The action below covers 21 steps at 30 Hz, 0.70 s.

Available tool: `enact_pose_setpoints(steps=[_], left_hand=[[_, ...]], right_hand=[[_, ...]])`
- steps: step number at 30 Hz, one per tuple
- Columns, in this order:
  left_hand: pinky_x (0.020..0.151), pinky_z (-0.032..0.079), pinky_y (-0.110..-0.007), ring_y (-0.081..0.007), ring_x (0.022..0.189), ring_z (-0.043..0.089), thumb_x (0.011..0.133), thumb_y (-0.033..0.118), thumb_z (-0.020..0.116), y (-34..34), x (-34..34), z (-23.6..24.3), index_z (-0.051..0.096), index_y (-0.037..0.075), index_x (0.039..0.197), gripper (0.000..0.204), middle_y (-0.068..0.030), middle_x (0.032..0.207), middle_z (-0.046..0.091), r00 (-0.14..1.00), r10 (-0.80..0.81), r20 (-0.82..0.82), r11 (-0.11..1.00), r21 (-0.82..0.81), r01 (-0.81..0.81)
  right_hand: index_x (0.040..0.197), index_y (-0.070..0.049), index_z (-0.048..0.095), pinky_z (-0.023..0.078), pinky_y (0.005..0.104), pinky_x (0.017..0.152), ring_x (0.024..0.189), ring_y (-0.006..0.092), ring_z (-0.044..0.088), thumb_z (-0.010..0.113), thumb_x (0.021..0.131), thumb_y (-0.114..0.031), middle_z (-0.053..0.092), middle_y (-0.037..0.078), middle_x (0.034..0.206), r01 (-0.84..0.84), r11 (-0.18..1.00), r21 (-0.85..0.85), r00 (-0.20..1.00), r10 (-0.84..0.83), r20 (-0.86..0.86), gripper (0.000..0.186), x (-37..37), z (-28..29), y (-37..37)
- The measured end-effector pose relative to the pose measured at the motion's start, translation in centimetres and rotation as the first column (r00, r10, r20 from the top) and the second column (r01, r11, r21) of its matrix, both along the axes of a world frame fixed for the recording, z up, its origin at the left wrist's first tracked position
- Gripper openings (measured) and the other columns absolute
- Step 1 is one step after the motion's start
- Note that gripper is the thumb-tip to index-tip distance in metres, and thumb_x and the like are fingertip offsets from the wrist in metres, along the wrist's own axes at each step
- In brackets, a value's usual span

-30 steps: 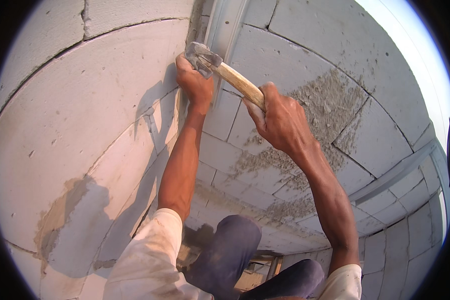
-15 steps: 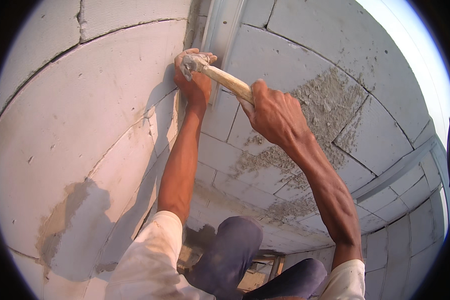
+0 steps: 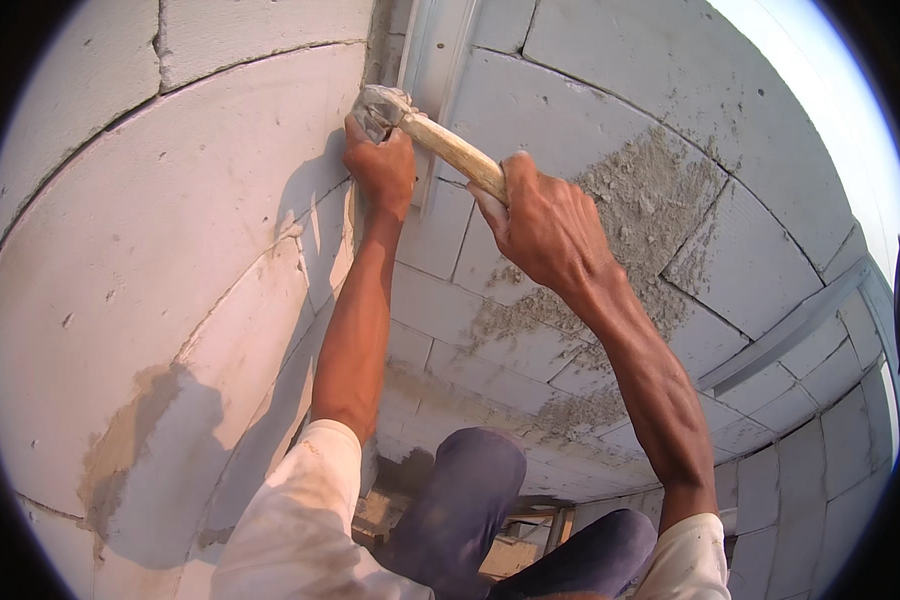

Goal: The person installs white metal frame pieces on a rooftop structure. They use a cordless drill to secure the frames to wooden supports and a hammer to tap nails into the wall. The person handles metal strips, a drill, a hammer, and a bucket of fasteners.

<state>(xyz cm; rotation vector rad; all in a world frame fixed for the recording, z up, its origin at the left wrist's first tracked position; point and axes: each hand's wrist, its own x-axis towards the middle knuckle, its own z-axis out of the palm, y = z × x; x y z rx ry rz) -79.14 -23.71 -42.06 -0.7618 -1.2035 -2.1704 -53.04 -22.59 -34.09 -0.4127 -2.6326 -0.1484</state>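
A hammer with a grey metal head (image 3: 380, 105) and pale wooden handle is in my right hand (image 3: 545, 225), which is closed round the lower end of the handle. My left hand (image 3: 380, 170) is raised at the wall corner beside a vertical metal channel (image 3: 435, 45), its fingers curled behind the hammer head; what they grip is hidden. The head overlaps those fingers, so I cannot tell whether it touches them. Pale block walls meet just left of the channel.
Large blocks form the left wall (image 3: 140, 230) and the wall ahead, which carries a rough mortar patch (image 3: 650, 200). A metal strip (image 3: 790, 335) crosses at the right. Bright sky shows upper right. My bent knees (image 3: 455, 500) are below, with timber (image 3: 560, 530) beyond them.
The hammer head dropped a little, then rose again toward the upper left. Both hands have shifted slightly up and left. My left fingers spread half a second ago and are now curled.
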Motion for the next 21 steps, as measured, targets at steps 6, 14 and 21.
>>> enact_pose_setpoints(steps=[6, 14, 21], left_hand=[[0.107, 0.046, -0.048, -0.0307, 0.121, 0.056, 0.062, 0.053, 0.099, 0.2, 4.9, -2.9, 0.045, 0.0, 0.141, 0.109, -0.0168, 0.122, 0.058, 0.883, 0.418, -0.216, 0.885, -0.123, -0.449], [0.104, 0.044, -0.049, -0.0442, 0.122, 0.053, 0.073, 0.034, 0.093, -0.2, 4.2, -3.3, 0.06, -0.009, 0.125, 0.075, -0.0218, 0.121, 0.055, 0.959, 0.279, -0.053, 0.908, -0.31, -0.282], [0.105, 0.044, -0.053, -0.0391, 0.125, 0.05, 0.073, 0.035, 0.091, 0.6, 3.1, -3.5, 0.055, -0.006, 0.136, 0.083, -0.0198, 0.13, 0.049, 0.969, 0.246, -0.005, 0.894, -0.384, -0.229]], right_hand=[[0.114, -0.003, 0.054, 0.061, 0.036, 0.057, 0.065, 0.0244, 0.074, 0.081, 0.089, -0.021, 0.069, 0.013, 0.081, -0.438, 0.805, 0.4, 0.776, 0.563, -0.282, 0.041, 2.3, -1.9, -0.6], [0.108, -0.001, 0.056, 0.057, 0.0385, 0.051, 0.059, 0.027, 0.072, 0.075, 0.095, -0.027, 0.069, 0.016, 0.073, -0.049, 0.999, -0.013, 0.999, 0.049, -0.023, 0.035, -0.8, -0.6, 0.4], [0.1, -0.005, 0.053, 0.056, 0.0418, 0.05, 0.058, 0.03, 0.071, 0.078, 0.091, -0.022, 0.068, 0.014, 0.075, -0.434, 0.83, 0.351, 0.772, 0.543, -0.329, 0.032, -1.2, -3.5, 3.5]])
